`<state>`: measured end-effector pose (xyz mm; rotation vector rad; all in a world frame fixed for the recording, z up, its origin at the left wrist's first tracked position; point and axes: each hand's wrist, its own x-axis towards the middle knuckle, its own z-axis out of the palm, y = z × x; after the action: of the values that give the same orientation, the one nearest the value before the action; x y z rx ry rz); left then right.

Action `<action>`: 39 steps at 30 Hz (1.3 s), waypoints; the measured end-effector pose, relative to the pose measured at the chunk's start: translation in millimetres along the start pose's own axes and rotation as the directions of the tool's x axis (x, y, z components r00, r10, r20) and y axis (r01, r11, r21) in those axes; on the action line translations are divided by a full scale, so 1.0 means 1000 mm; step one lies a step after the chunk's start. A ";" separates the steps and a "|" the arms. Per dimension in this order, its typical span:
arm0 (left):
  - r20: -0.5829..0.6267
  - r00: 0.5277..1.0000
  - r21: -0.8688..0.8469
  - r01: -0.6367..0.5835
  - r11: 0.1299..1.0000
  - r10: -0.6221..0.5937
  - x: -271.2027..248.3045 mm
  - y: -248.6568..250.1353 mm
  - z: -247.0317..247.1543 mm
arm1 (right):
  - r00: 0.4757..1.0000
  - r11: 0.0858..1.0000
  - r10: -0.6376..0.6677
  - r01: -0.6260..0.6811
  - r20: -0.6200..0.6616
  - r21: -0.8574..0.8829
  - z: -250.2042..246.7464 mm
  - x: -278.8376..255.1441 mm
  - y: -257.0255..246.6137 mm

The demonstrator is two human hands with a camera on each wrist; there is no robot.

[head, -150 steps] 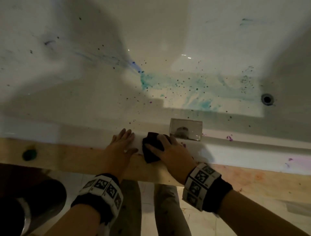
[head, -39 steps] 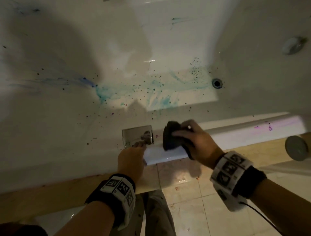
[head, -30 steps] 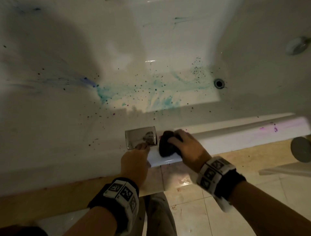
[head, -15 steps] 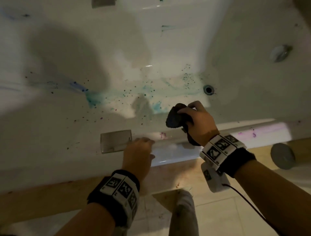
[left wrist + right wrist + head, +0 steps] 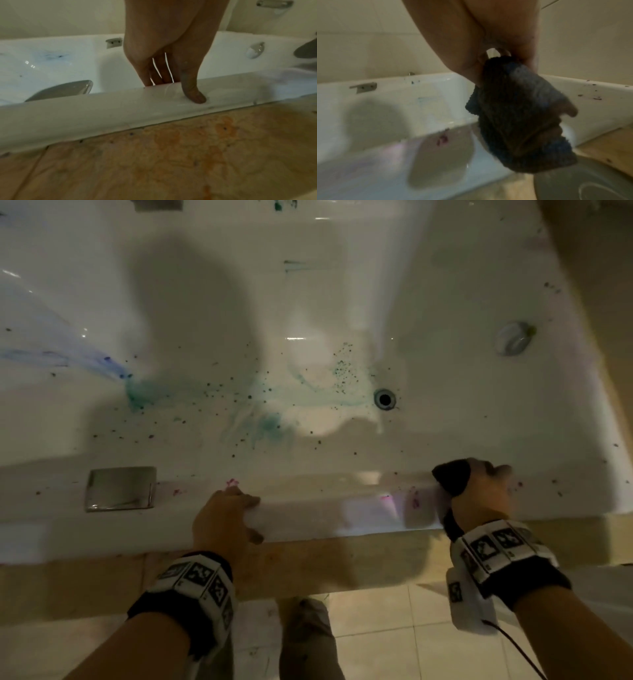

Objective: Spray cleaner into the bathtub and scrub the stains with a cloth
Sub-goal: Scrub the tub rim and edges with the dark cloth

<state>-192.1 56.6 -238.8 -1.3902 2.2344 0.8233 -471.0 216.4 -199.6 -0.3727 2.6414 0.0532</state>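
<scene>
Many teal stains (image 5: 270, 424) in bathtub (image 5: 479, 422); cloth (image 5: 451, 478) seemingly touching rim (image 5: 325, 508).

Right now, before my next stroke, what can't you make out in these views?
- Left hand fingertips: left wrist view, hidden behind the bathtub rim.
- Right hand fingers: right wrist view, covered by the dark cloth and blurred.
- Cloth-to-rim contact: head view, blurred and masked by the right hand.
- Grey round object: right wrist view, cut off by the bottom edge.

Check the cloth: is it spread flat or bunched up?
Bunched up. The cloth is a thick wad gripped in the right hand, fingers curled round it; the wrist view shows stacked folds, no flat sheet.
</scene>
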 end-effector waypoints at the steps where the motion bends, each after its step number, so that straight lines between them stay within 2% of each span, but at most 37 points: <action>1: -0.001 1.000 0.006 0.009 1.000 -0.009 0.000 0.001 0.000 | 0.999 1.000 0.013 -0.012 0.042 -0.016 0.007 -0.002 -0.002; 3: -0.004 1.000 0.014 0.019 1.000 -0.019 -0.002 0.003 0.000 | 0.997 1.000 0.000 0.002 0.081 -0.014 0.030 -0.014 -0.009; 7: -0.019 1.000 0.001 0.020 1.000 -0.020 -0.005 0.006 -0.002 | 0.992 0.990 -0.121 0.120 0.016 0.069 0.057 -0.047 -0.040; 11: -0.016 1.000 -0.004 -0.009 1.000 0.009 -0.004 0.000 -0.002 | 0.988 0.996 -0.084 0.079 0.130 0.042 0.065 -0.068 -0.086; 14: -0.014 0.998 -0.033 -0.067 0.997 0.067 -0.006 -0.006 0.000 | 0.963 0.984 -0.178 0.178 0.201 0.023 0.073 -0.068 -0.112; 16: -0.027 0.994 -0.035 -0.105 0.994 0.104 -0.009 -0.012 -0.001 | 0.929 0.940 -0.315 0.277 0.195 0.197 0.073 -0.061 -0.124; 18: -0.079 0.992 -0.006 -0.095 0.996 0.094 -0.012 -0.026 -0.006 | 0.874 0.819 -0.481 0.422 0.063 0.389 0.062 -0.056 -0.134; 19: -0.112 0.991 0.000 -0.067 0.998 0.066 -0.014 -0.037 -0.007 | 0.846 0.773 -0.533 0.493 -0.014 0.400 0.055 -0.058 -0.138; 20: -0.138 0.990 -0.005 -0.027 1.000 0.026 -0.016 -0.048 -0.009 | 0.801 0.710 -0.590 0.576 -0.104 0.405 0.051 -0.062 -0.141; 22: -0.145 0.988 -0.022 0.045 0.999 -0.048 -0.020 -0.065 -0.013 | 0.672 0.580 -0.723 0.717 -0.160 0.386 0.047 -0.079 -0.140; 23: -0.133 0.989 -0.028 0.059 0.998 -0.062 -0.021 -0.070 -0.013 | 0.617 0.546 -0.777 0.759 -0.125 0.353 0.046 -0.090 -0.137; 24: -0.120 0.990 -0.032 0.065 0.997 -0.068 -0.021 -0.072 -0.014 | 0.551 0.513 -0.834 0.792 -0.026 0.330 0.054 -0.099 -0.131; 25: -0.106 0.991 -0.040 0.074 0.996 -0.078 -0.019 -0.073 -0.015 | 0.477 0.488 -0.871 0.813 0.116 0.319 0.063 -0.110 -0.125; 26: -0.092 0.992 -0.052 0.086 0.995 -0.090 -0.017 -0.073 -0.017 | 0.429 0.489 -0.865 0.838 0.258 0.243 0.071 -0.122 -0.123; 27: -0.086 0.991 -0.065 0.093 0.994 -0.099 -0.015 -0.072 -0.018 | 0.439 0.519 -0.817 0.842 0.375 0.145 0.080 -0.134 -0.125; 29: -0.084 0.990 -0.062 0.106 0.992 -0.111 -0.013 -0.073 -0.020 | 0.502 0.546 -0.811 0.834 0.300 0.078 0.098 -0.149 -0.134; 31: -0.092 0.989 -0.043 0.113 0.993 -0.117 -0.013 -0.074 -0.021 | 0.522 0.556 -0.818 0.824 0.241 0.103 0.111 -0.158 -0.150; 34: -0.108 0.987 -0.064 0.112 0.992 -0.118 -0.011 -0.073 -0.024 | 0.451 0.502 -0.806 0.864 0.383 0.039 0.118 -0.156 -0.158; 36: -0.061 0.988 -0.052 0.141 0.989 -0.144 -0.010 -0.072 -0.026 | 0.444 0.475 -0.814 0.880 0.374 -0.012 0.115 -0.146 -0.145; 39: -0.021 0.987 -0.024 0.156 0.987 -0.157 -0.011 -0.070 -0.030 | 0.547 0.558 -0.796 0.829 0.257 -0.038 0.109 -0.121 -0.108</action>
<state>-124.6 21.1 -229.1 -1.5697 2.1060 0.7845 -289.7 153.7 -237.8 -1.5394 1.9958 -0.0075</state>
